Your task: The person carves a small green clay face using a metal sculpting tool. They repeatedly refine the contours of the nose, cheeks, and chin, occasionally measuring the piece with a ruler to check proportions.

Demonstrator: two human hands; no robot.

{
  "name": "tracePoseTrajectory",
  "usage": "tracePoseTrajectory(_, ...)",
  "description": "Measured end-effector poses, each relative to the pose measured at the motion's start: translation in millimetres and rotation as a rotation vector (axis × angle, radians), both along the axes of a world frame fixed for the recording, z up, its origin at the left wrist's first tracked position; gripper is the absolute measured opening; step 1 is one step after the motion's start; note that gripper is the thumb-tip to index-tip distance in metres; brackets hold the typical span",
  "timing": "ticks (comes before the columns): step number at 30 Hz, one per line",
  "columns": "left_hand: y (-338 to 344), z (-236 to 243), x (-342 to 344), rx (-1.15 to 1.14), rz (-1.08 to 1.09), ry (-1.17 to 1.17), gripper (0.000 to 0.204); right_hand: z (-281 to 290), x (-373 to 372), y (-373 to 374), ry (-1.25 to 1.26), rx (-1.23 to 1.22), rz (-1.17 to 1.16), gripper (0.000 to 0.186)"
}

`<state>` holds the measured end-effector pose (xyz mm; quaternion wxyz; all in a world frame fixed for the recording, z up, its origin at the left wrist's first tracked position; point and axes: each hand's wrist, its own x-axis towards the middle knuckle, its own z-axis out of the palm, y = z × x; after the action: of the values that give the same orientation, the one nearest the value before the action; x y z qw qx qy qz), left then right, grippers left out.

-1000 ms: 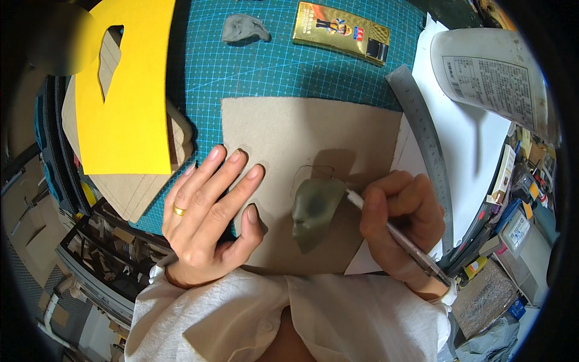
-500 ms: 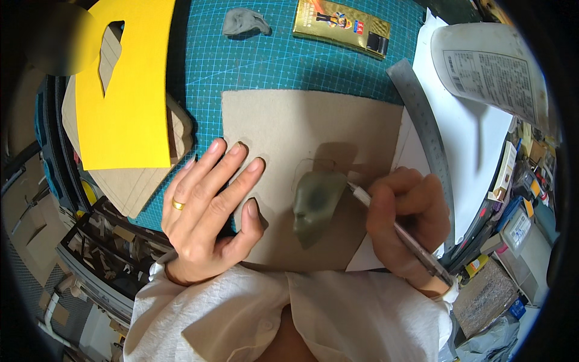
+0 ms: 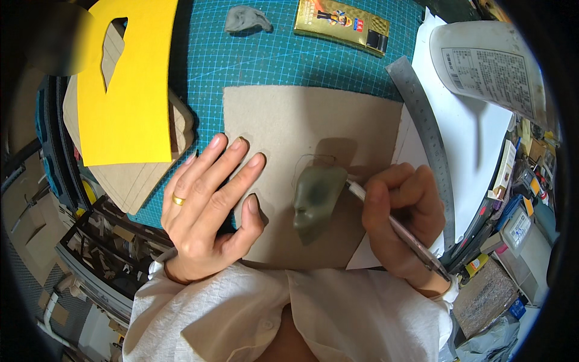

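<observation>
A sheet of grey-brown cardboard [image 3: 265,120] lies on the green cutting mat [image 3: 241,63]. On it rests a smooth, dark green, stone-like piece [image 3: 315,202], broad at the far end and narrowing toward me. A thin drawn line curves around its far left side. My left hand [image 3: 211,208], with a ring on one finger, lies flat on the cardboard's left edge, fingers spread. My right hand [image 3: 407,220] grips a slim pen [image 3: 401,232], its tip beside the green piece's upper right edge. The palm side of that grip is hidden.
A yellow sheet with a cut-out [image 3: 145,102] lies over cardboard pieces at left. A grey lump [image 3: 247,21] and a gold box [image 3: 341,27] sit at the far side. A steel ruler [image 3: 425,123], white paper [image 3: 467,157] and a white tub [image 3: 482,66] stand along the right.
The pen tip stays by the green piece's upper right edge, with my right hand shifted very slightly left. My left hand stays in place on the cardboard. The view has shifted a little.
</observation>
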<state>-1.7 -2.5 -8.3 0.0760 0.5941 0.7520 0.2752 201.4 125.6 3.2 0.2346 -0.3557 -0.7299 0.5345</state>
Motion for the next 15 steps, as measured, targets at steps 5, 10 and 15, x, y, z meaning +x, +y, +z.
tracePoseTrajectory(5, 0.6, 0.0, 0.7, 0.003, -0.002, 0.002, 0.037, -5.2, -3.2, -0.5, 0.032, 0.027, -0.079, 0.027)
tracePoseTrajectory(10, -0.2, -0.3, 0.1, 0.003, 0.002, 0.001, 0.038, -7.4, -4.1, -0.8, 0.053, 0.044, -0.078, 0.027)
tracePoseTrajectory(15, 0.4, -0.7, 0.7, 0.012, 0.008, 0.003, 0.037, -5.2, -4.5, 0.2, 0.045, 0.043, -0.069, 0.027)
